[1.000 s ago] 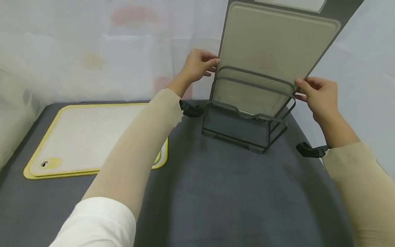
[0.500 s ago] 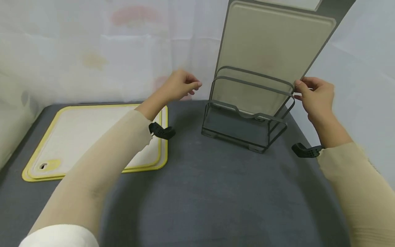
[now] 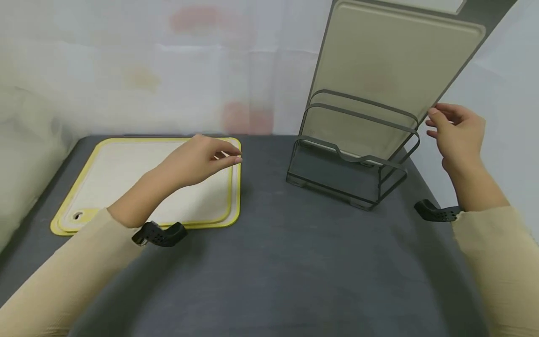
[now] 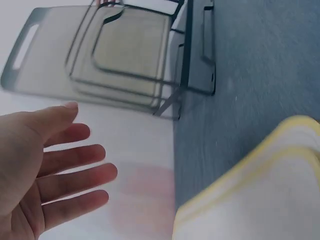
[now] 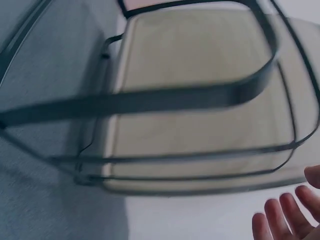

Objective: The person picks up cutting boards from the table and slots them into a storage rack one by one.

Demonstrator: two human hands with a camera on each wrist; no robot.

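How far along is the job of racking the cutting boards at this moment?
Done: the grey board stands upright in the wire rack, and the right hand is open just beside its edge, holding nothing. In hand: the left hand hovers open over the yellow-rimmed board, gripping nothing yet. Left: that board lies flat on the dark table, outside the rack.
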